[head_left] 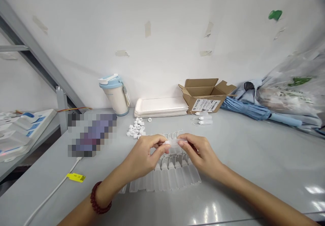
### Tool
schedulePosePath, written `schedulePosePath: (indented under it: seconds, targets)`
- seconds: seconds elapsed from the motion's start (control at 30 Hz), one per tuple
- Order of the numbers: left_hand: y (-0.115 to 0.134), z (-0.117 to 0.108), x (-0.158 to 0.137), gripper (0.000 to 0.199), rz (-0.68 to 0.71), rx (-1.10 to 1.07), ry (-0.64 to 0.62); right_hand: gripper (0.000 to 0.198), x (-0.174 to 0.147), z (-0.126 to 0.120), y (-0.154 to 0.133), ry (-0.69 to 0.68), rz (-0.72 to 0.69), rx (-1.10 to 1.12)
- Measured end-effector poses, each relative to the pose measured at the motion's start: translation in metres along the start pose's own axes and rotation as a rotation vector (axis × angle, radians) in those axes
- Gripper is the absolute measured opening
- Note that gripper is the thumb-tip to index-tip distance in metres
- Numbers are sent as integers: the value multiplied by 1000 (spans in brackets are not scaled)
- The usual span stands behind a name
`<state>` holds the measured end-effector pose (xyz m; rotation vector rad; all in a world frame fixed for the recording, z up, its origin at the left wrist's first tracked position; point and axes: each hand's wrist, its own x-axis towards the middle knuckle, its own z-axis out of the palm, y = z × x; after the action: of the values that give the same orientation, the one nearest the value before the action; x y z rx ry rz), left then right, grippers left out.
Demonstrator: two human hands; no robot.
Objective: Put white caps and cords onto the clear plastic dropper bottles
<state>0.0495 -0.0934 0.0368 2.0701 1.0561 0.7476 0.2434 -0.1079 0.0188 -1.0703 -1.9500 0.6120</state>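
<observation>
Above the middle of the table, a small translucent plastic bottle (175, 140) lies sideways between both hands. My left hand (143, 153) is closed, its thumb and fingers pinching the white cap (167, 142) at the bottle's left end. The bottle's body is pinched in my right hand (203, 153); fingertips partly cover it. Beneath my hands, several similar bottles (165, 179) lie side by side with thin white loops at their necks. Another row behind them is partly hidden. Beyond my left hand is a pile of loose white caps (136, 128).
Several capped bottles (205, 121) lie before an open cardboard box (203, 97). A stack of white trays (162, 107) and a tumbler (115, 95) stand by the wall. A folded blue umbrella (246, 108) lies right; a pixelated area (93, 136) and white cable (54, 195) are left.
</observation>
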Motion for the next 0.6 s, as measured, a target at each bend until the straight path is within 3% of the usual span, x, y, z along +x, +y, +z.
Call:
schedulePosePath:
  seconds: [0.23, 0.47, 0.6]
  targets:
    - [-9, 5, -3, 11, 208, 228, 80, 41, 4, 0, 0, -115, 385, 331]
    - [-15, 11, -2, 13, 271, 274, 93, 46, 6, 1, 4, -163, 478, 469]
    - [-12, 1, 3, 15, 162, 225, 66, 44, 11, -8, 6, -151, 453, 404]
